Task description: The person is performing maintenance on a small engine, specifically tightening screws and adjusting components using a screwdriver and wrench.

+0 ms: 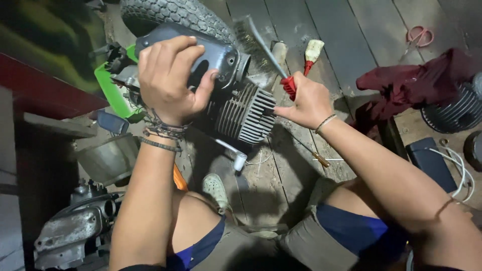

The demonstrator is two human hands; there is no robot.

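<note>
Head view looks down on my left hand (168, 80), wrapped over the dark metal cover of a small engine (226, 95) that rests on the wooden floor (321, 30) between my knees. My right hand (307, 103) is closed round the red handle of a wire brush (261, 45), its bristles raised above the cooling fins (251, 115). I judge it best to brace the engine firmly and stroke along the fins, not across them.

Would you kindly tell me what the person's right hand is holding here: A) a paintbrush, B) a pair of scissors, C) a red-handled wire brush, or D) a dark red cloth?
C: the right hand grips the red handle of a wire brush, its bristles by the finned engine.
</note>
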